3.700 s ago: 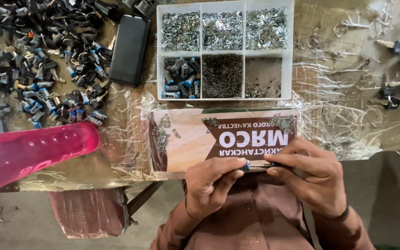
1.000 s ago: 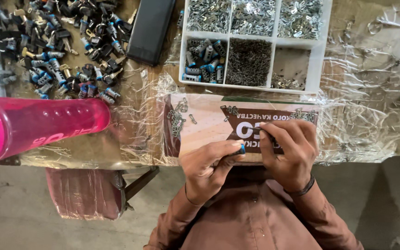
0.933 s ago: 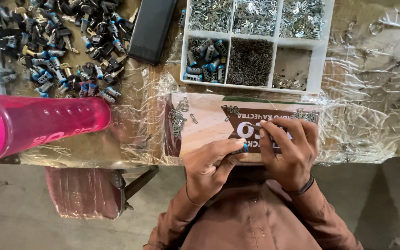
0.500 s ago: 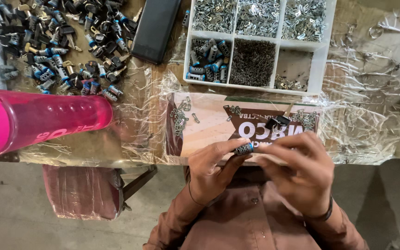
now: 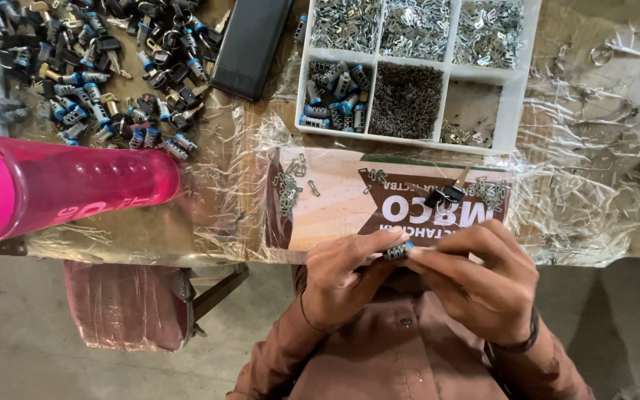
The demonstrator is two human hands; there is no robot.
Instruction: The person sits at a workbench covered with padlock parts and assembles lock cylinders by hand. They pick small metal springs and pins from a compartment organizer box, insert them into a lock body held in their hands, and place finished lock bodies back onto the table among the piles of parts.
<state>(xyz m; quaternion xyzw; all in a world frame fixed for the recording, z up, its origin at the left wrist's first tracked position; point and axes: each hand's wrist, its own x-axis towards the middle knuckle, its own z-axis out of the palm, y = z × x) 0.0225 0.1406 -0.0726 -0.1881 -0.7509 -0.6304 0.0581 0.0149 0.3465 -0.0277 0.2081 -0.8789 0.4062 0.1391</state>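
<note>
While both hands, left and right, pinch the cylinder, fitting looks underway; a pin from the card at twelve o'clock seems needed next.

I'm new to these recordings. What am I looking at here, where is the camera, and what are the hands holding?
There is no machine: a person works with bare hands, filmed by a camera on their head looking down. The left hand and right hand together pinch a small lock cylinder with a blue end. On the table, under crinkled plastic film, lie a printed cardboard sheet, a white compartment tray of small metal parts, a pile of keys and cylinders, a black case and a pink bottle.
</note>
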